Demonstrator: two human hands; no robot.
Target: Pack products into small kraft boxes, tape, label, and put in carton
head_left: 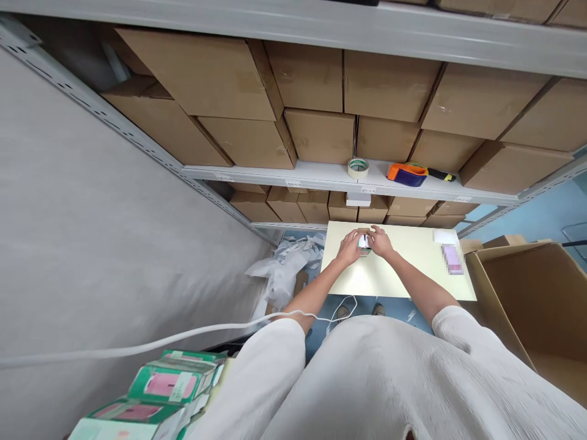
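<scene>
Both hands meet over a small box (365, 251) on the pale yellow table (398, 284), near its back edge. My left hand (350, 247) grips the box's left side with its fingers curved round it. On the right side, my right hand (380, 241) holds the same box, fingers bent over the top. A white patch with a dark mark shows between the hands; the fingers hide much of the box. At the table's right end lie a blurred pink and purple item (452, 259) and a white pad (445, 236).
Shelves (330, 177) of brown cartons stand behind the table, with a tape roll (358, 167) and an orange-and-blue tool (407, 174). A large open carton (493, 293) is at right. Green boxes (167, 384) and a white cable (183, 337) are at left.
</scene>
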